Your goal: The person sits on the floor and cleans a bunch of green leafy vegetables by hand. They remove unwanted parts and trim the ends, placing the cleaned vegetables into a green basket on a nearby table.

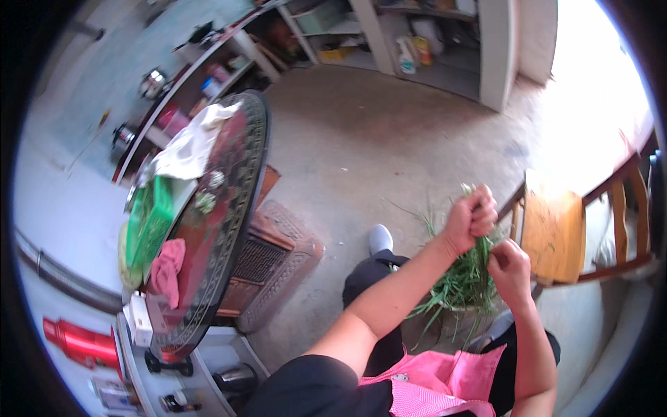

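My left hand [471, 218] is closed in a fist around a bunch of long, thin green stalks [482, 249] that look like chives. Pale ends stick out above the fist, and the leaves hang down below it. Just under it, my right hand [509, 270] has its fingertips pinched together at the side of the bunch. Whether a single blade is between those fingertips is too small to tell. A loose heap of the same greens [456, 286] lies low between my legs, with long blades spilling outward. What it rests on is mostly hidden.
A wooden chair [552, 234] with green scraps on its seat stands at the right. To the left, an oval table [208, 245] bears a green plastic basket [151, 224], a white cloth [190, 146] and a pink cloth [168, 268]. Open shelves [388, 36] line the far wall.
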`<control>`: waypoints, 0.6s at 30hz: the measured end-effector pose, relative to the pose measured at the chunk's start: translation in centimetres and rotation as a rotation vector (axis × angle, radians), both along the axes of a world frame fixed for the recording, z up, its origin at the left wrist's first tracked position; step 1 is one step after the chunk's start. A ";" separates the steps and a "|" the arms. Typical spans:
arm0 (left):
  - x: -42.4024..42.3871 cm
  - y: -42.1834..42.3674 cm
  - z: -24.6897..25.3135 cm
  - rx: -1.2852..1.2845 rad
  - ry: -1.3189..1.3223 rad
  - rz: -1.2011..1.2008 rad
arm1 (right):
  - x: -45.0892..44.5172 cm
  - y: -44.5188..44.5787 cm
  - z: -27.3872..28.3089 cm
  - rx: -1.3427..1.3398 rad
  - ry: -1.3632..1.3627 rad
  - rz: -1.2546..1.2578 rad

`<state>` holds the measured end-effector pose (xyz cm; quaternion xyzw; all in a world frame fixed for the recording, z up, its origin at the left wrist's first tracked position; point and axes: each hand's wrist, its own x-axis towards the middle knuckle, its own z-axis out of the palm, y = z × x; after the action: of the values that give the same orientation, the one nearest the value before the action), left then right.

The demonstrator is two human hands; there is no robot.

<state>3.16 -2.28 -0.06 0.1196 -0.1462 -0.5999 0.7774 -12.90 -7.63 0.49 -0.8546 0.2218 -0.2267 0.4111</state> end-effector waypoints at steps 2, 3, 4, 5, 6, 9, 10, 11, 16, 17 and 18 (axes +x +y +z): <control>-0.3 0.5 0.0 0.017 -0.054 0.051 | 0.2 -0.1 0.0 0.081 -0.003 -0.015; -0.6 0.5 -0.3 0.026 -0.065 0.076 | 0.2 -0.3 -0.2 0.170 0.007 -0.030; -1.1 0.5 -0.2 0.036 -0.072 0.092 | 0.0 -0.9 -0.4 0.259 0.021 -0.054; -1.3 0.6 -0.1 0.021 -0.090 0.106 | -0.2 -1.6 -0.9 0.308 -0.018 -0.081; -1.7 0.5 0.3 0.001 -0.107 0.118 | -0.4 -2.6 -1.2 0.352 -0.057 -0.111; -1.8 1.5 1.2 0.013 -0.169 0.199 | -1.1 -3.7 0.5 0.494 -0.099 -0.200; -1.9 1.5 2.0 0.037 -0.213 0.244 | -1.5 -4.2 0.6 0.522 -0.156 -0.216; -1.6 1.6 2.8 0.063 -0.256 0.293 | -1.8 -5.0 0.2 0.554 -0.210 -0.229; 1.0 2.7 14.4 0.181 -1.087 0.681 | -2.2 -5.0 -2.1 0.516 -0.147 -0.097; 2.8 3.4 16.1 0.123 -1.427 1.042 | -1.7 -4.2 -3.5 0.480 -0.099 -0.062; 4.3 5.6 18.9 0.208 -1.606 0.934 | -1.3 -2.6 -4.4 0.455 -0.067 0.015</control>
<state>7.47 3.32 18.85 0.6139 -0.5224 0.0257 0.5912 -14.20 -10.27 -3.92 -0.7335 0.2473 -0.1959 0.6020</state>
